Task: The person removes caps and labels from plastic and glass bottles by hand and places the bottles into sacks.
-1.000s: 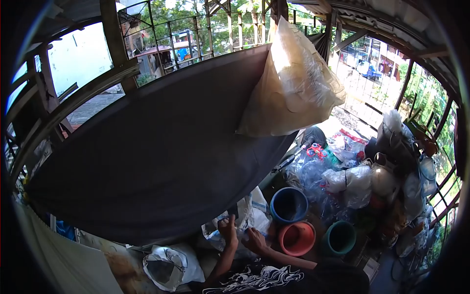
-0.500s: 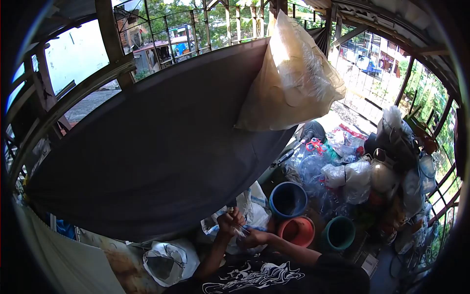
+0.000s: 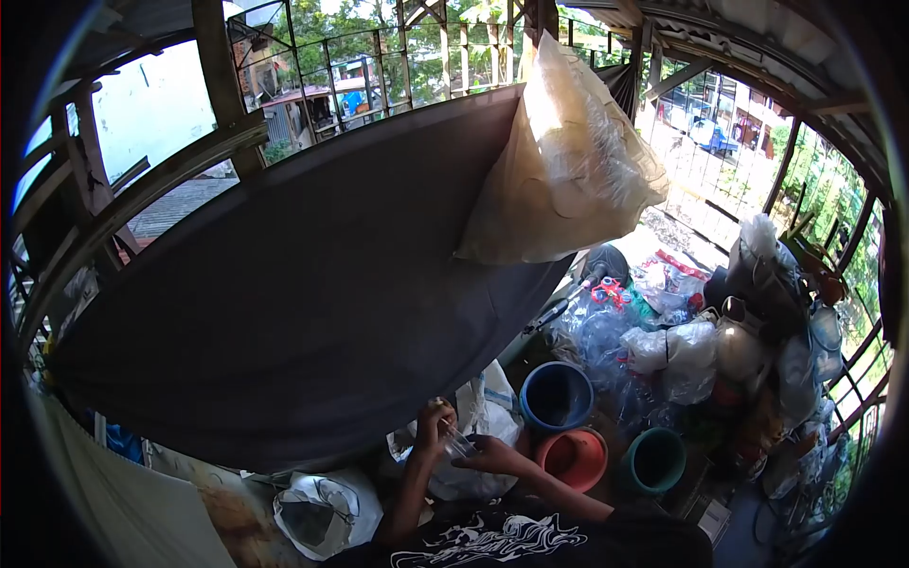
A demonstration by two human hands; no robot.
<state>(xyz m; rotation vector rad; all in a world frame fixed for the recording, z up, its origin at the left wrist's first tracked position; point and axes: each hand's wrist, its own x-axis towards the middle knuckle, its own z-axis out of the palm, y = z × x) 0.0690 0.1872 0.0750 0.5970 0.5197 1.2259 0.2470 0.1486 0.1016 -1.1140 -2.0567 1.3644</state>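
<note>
My left hand (image 3: 435, 423) is closed near the lower edge of the dark cloth, with a small clear plastic piece (image 3: 460, 444) reaching from it toward the other hand. On the piece's other end, my right hand (image 3: 490, 455) has its fingers closed. Both hands are over a white sack (image 3: 488, 417) with blue stripes. What exactly the clear piece is, I cannot tell.
A large dark cloth (image 3: 284, 303) hangs in front, a full translucent bag (image 3: 578, 170) on its right. Blue (image 3: 557, 396), red (image 3: 572, 460) and green (image 3: 654, 461) buckets stand at right beside piled plastic (image 3: 606, 336). An open white sack (image 3: 327, 511) is lower left.
My hands have come up from the sack's opening and now show a clear plastic piece between them. My left hand has risen slightly since half a second ago.
</note>
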